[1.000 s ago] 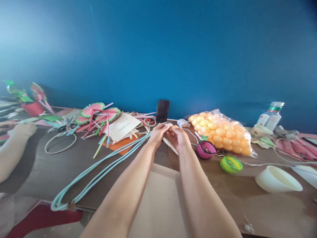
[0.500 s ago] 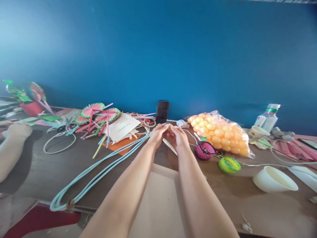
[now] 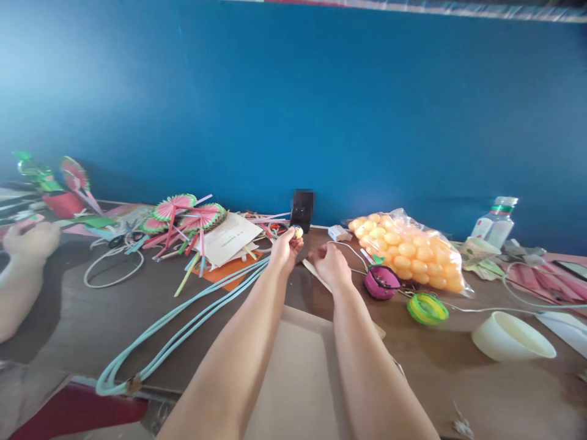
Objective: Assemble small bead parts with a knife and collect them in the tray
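Observation:
My left hand (image 3: 285, 252) is closed, holding a small round shiny ball (image 3: 298, 231) with gold and dark patches between thumb and fingertips. Its pattern is too small to make out. To the right and apart from it, my right hand (image 3: 331, 264) has its fingers curled inward, low over the brown table (image 3: 403, 379). Whatever those fingers may hold is hidden. A flat pale stick (image 3: 316, 274) lies under and beside my right hand. Just beyond both hands a dark phone-like object (image 3: 302, 214) stands upright near the wall.
Light-blue tubing (image 3: 183, 330) loops at the left, near paper fans (image 3: 204, 217) and strips. Right of my hands are a purple pouch (image 3: 381, 282), a bag of orange balls (image 3: 408, 250), green rings (image 3: 427, 309) and a white bowl (image 3: 513, 339). Another person's hand (image 3: 32, 239) works far left.
My hands were together at the small object and have now separated. The left keeps the ball and has moved slightly left; the right has drawn away to the right and lower.

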### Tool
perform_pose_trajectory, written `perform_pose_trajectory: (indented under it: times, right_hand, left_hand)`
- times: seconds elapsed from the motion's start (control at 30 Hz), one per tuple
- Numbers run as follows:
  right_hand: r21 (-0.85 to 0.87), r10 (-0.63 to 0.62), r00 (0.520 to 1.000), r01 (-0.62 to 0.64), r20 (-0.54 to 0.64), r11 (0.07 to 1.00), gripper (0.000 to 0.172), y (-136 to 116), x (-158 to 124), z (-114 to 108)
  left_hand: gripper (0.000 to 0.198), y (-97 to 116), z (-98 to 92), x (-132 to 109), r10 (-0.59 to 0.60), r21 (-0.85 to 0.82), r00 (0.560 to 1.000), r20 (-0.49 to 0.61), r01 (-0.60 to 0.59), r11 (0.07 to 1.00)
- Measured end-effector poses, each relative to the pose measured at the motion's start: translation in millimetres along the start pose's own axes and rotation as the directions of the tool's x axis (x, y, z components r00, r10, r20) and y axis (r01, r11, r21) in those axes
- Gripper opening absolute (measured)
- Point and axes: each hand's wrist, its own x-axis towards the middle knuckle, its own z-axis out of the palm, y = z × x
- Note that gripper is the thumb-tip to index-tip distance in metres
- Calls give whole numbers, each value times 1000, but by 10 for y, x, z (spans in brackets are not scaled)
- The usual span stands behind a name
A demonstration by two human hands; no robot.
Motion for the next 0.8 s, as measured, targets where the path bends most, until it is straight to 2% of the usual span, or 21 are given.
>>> perform_pose_trajectory:
  times: [0.07,0.13,0.27,0.37,0.47,0.57,0.67,0.8]
  right_hand:
    - [-303,37,990,6,135,953,32,33,-16,20]
    - [-448,86,970,26,228,894,32,74,-9,67]
    - [-509,108,954,52,281,859,30,137,50,147]
    - [-496,88,956,65,280,866,27,145,77,152]
    - [-452,48,980,47,195,891,25,105,56,117]
    - [-368,-55,998,59,22,928,23,19,0,54]
    - [-265,-190,970,146,-151,953,22,-87,-73,-15]
    - [-146,-299,910,266,-287,953,26,-186,-162,-69]
  left_hand:
    - [7,29,5,0,1,-54,999,-44,-3,999]
    - [8,27,-3,10,-9,-79,997,-82,3,997]
    - [10,-9,-37,59,-37,-102,986,-162,20,995]
    - [9,-20,-55,90,-27,-101,985,-169,10,995]
    - [7,-15,-65,95,8,-92,981,-192,-26,995]
    - [4,-7,-67,87,36,-73,976,-215,-53,996]
    - [2,6,-53,76,20,-66,975,-220,-35,997]
    - [7,38,-1,37,9,-51,983,-182,-19,999]
